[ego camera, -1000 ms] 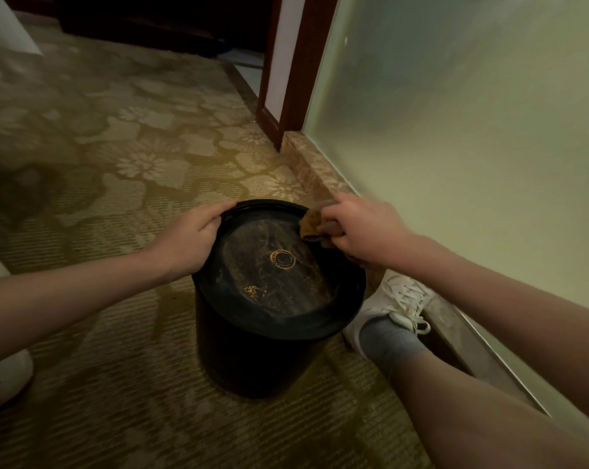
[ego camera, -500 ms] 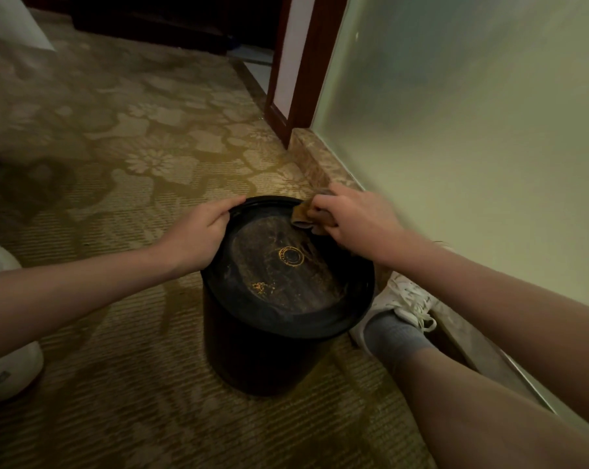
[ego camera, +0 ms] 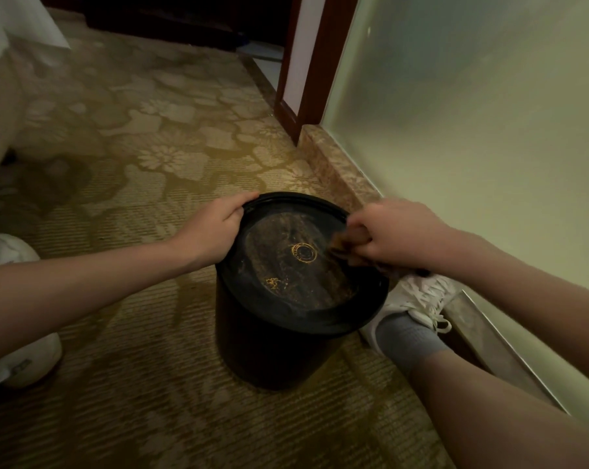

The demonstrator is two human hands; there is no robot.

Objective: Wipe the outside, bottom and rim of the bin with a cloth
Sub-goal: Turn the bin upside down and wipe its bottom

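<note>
A black round bin (ego camera: 272,346) stands on the patterned carpet with a flat dusty circular face turned up, marked by a small gold ring. My left hand (ego camera: 215,228) grips the face's far-left edge, thumb over the lip. My right hand (ego camera: 394,235) holds a bunched brown cloth (ego camera: 345,243) and presses it onto the right side of that face, near the edge. Most of the cloth is hidden under my fingers.
A frosted glass wall (ego camera: 472,147) on a stone kerb (ego camera: 333,167) runs along the right. My foot in a white shoe (ego camera: 418,299) sits between the bin and the kerb. Another white shoe (ego camera: 18,333) lies at the left. A dark wooden door frame (ego camera: 316,62) stands behind.
My right hand has slid the cloth from the far edge of the bin's upturned face round to its right side. The left hand keeps its grip.
</note>
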